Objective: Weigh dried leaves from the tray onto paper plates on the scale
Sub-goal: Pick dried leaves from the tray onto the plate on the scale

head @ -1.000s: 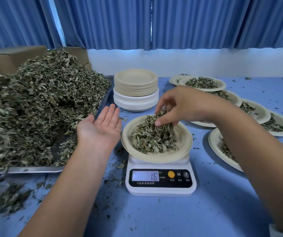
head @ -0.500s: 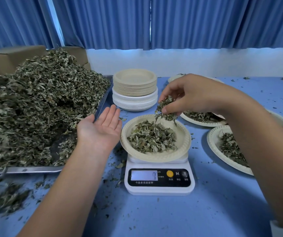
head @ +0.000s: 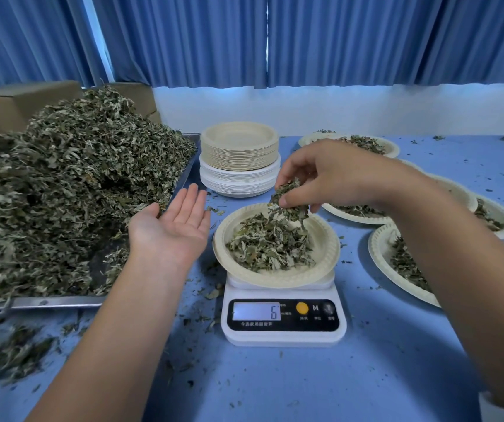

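At frame centre the paper plate (head: 327, 249) sits on the scale (head: 284, 333), so every pinch registers on its display (head: 256, 312), which reads 6. The right hand (head: 329, 178) hovers over the plate's far rim, fingers curled round a clump of dried leaves (head: 290, 201). It seems to be fine-tuning the portion, though I cannot tell whether it is adding or removing. The left hand (head: 177, 226) lies flat, palm up and holding nothing, between plate and tray (head: 46, 301), likely ready to ferry leaves. The heap (head: 71, 184) at left is within reach. Spare plates (head: 240, 156) are stacked behind, and filled plates (head: 381, 254) line the counter (head: 275, 385) at right.
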A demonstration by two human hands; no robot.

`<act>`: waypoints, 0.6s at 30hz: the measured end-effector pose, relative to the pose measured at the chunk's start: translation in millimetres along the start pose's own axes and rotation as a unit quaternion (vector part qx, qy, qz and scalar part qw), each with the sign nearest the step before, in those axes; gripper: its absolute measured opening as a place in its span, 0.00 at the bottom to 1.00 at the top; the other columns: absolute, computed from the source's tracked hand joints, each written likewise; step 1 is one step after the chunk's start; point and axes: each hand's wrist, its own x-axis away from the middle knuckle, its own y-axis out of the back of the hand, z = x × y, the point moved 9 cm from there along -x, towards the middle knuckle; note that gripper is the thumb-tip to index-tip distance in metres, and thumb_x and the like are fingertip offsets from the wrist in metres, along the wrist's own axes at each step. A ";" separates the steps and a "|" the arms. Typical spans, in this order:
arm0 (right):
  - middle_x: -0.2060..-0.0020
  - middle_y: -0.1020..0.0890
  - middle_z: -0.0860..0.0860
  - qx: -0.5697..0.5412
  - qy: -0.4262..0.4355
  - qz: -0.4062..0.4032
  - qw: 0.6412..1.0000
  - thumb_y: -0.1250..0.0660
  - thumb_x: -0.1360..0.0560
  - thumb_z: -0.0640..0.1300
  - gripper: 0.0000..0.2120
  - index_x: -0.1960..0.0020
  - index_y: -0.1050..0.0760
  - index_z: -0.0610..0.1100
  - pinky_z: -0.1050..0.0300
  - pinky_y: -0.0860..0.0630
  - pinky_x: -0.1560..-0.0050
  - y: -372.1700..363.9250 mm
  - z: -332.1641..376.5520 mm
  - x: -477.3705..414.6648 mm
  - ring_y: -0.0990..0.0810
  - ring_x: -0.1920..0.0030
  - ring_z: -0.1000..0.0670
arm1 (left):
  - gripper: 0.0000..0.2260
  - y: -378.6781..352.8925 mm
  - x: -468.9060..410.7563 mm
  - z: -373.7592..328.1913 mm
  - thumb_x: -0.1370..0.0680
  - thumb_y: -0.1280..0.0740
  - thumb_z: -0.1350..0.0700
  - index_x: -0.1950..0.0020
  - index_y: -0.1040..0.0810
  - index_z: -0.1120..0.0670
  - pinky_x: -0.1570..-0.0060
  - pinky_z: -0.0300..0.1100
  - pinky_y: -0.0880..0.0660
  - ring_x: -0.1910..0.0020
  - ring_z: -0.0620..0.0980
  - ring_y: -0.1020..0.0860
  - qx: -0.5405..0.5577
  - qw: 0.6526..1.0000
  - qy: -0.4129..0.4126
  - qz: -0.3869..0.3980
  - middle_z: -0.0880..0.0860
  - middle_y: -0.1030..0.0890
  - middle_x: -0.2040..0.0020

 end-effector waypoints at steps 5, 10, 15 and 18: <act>0.62 0.18 0.58 0.051 -0.010 0.062 0.997 0.25 0.31 0.50 0.06 0.57 0.20 0.52 0.67 0.25 0.69 -21.3 -2.4 -0.7 0.23 0.69 0.61 | 0.21 -0.3 1.5 1.1 0.17 0.52 0.50 0.44 0.25 0.62 0.37 0.50 0.32 0.43 0.55 0.21 -0.001 1.000 0.002 0.001 0.58 0.19 0.45; 0.58 0.18 0.59 0.117 -0.015 0.069 0.991 0.24 0.32 0.52 0.06 0.58 0.18 0.52 0.66 0.28 0.62 -33.1 -6.3 -3.4 0.22 0.57 0.61 | 0.21 -0.3 1.3 4.0 0.17 0.52 0.49 0.44 0.25 0.62 0.38 0.49 0.32 0.43 0.55 0.22 -0.010 1.000 0.004 -0.002 0.58 0.19 0.45; 0.61 0.18 0.61 0.118 -0.016 0.094 0.988 0.24 0.31 0.52 0.05 0.58 0.18 0.53 0.63 0.26 0.56 -40.2 -8.6 -3.7 0.22 0.58 0.61 | 0.22 0.0 0.4 6.1 0.17 0.53 0.49 0.45 0.25 0.62 0.40 0.49 0.32 0.45 0.56 0.21 -0.016 1.000 0.007 -0.003 0.57 0.18 0.47; 0.61 0.18 0.62 0.106 -0.011 0.090 0.990 0.25 0.31 0.53 0.06 0.58 0.18 0.54 0.68 0.27 0.59 -36.8 -6.8 -2.8 0.22 0.60 0.64 | 0.22 0.4 0.3 5.2 0.17 0.53 0.49 0.45 0.24 0.62 0.39 0.50 0.31 0.46 0.56 0.21 -0.014 1.000 0.006 -0.004 0.58 0.18 0.47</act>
